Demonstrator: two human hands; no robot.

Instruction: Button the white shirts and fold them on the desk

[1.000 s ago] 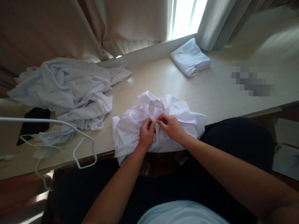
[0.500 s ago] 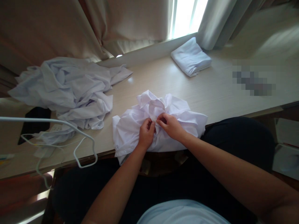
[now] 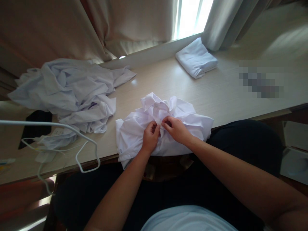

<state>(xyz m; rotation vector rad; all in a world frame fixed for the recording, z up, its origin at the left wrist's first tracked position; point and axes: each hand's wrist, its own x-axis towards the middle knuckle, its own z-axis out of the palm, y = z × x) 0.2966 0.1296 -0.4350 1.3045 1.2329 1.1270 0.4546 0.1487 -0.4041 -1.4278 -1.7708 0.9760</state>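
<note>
Two bare hands, the left hand [image 3: 150, 137] and right hand [image 3: 176, 129], pinch one fold of a crumpled white cotton shirt [image 3: 134, 131] at the near edge of the pale wooden desk [image 3: 216, 96], fingertips meeting as if working a button.

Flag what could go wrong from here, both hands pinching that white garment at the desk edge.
1. The crumpled white garment overhangs the near edge of the pale wooden desk; if the left hand or right hand loosens its grip, it may slide into the lap.
2. The white wire hanger also pokes over that edge, beside the left forearm; an elbow could snag it.
3. The loose heap of white clothes lies close, so fabric could get mixed up.
</note>
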